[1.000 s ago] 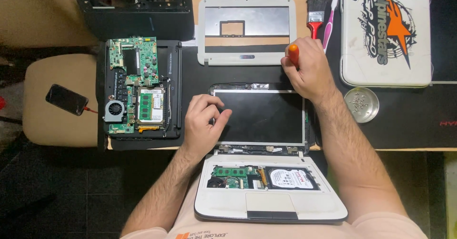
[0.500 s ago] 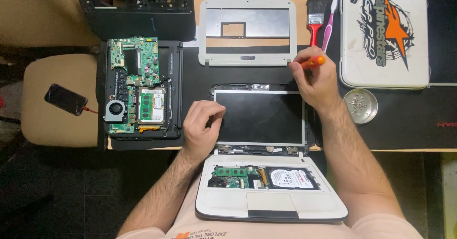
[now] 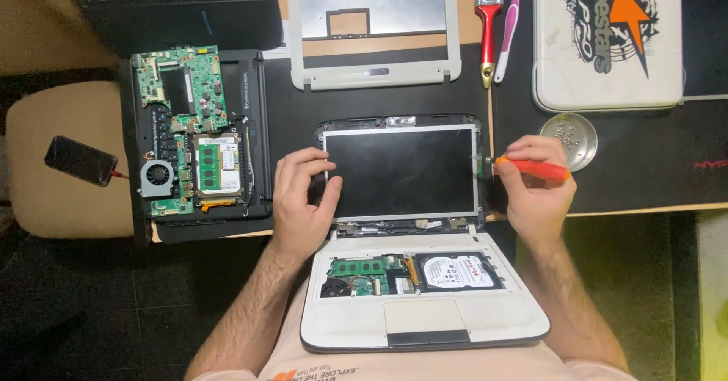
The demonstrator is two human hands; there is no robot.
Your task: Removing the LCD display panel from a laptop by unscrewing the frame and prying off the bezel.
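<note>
A small white laptop lies open on my lap and the table edge, its base uncovered to show a green board and a hard drive. Its dark screen panel lies flat on the black mat, bezel off. My left hand rests on the panel's left edge, fingers bent over the frame. My right hand grips an orange-handled screwdriver, its tip at the right edge of the screen frame.
The removed white bezel lies behind the screen. At left, a second opened laptop base with green motherboard and fan. A red-handled brush, pink toothbrush, white case and round metal dish of screws at right. A phone lies on a stool.
My right hand has come down with the screwdriver from the screen's top right corner to the middle of its right edge. The left hand has stayed on the left edge.
</note>
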